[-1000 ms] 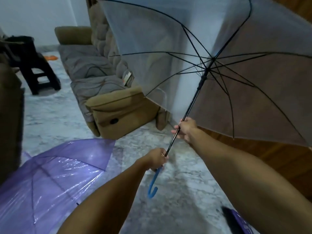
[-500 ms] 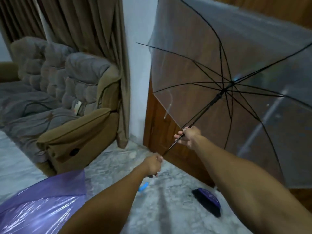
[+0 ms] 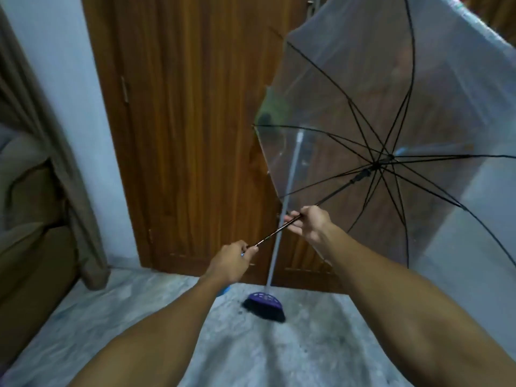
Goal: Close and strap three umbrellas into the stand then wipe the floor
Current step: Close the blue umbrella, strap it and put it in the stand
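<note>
- Both arms are reaching forward; the left hand (image 3: 230, 262) is gripping the handle end of the clear umbrella (image 3: 391, 121).
- The right hand (image 3: 310, 222) is clasping its shaft, canopy spreading open above the floor (image 3: 279, 353).

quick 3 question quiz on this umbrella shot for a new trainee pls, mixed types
1. True or false: the clear umbrella is already folded shut.
2. Which hand grips the shaft nearer the canopy? A) left hand B) right hand
3. Fill in: a broom with a purple head stands on the floor, leaning against the wooden ____.

Key
1. False: the canopy is spread, ribs fanned out.
2. B: the right hand is higher up the shaft; the left hand holds the end near the blue handle.
3. door
</note>
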